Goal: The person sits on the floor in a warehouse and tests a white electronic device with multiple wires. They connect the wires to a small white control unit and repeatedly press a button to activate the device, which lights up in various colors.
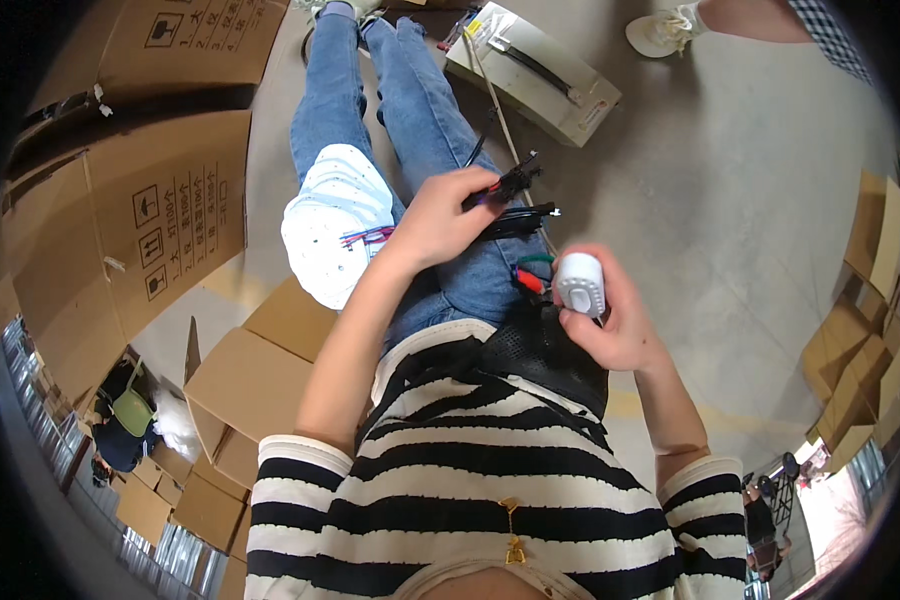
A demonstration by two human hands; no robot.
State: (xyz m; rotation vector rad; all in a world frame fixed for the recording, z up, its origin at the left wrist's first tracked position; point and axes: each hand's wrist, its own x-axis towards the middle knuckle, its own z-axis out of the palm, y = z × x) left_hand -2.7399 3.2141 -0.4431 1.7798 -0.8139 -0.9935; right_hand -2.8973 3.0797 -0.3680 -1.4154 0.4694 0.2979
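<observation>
My left hand (445,215) is closed around a bundle of black cables (513,185) above my lap. Small connector ends stick out of the bundle on its right side. A white rounded plastic device (580,284) with a raised oval on its face is gripped in my right hand (620,315). Beside that device are a red connector (530,281) and a short green wire (536,259); what they join is hidden. Thin red and blue wires (366,237) show left of my left wrist, over a white dotted cloth item (332,225) on my leg.
Large cardboard cartons (175,220) stand along the left, with an opened carton (255,380) near my left elbow. A pale case with a black handle (535,72) lies ahead on the floor. Another person's shoe (660,32) is at far right. Folded cardboard (855,360) leans at the right.
</observation>
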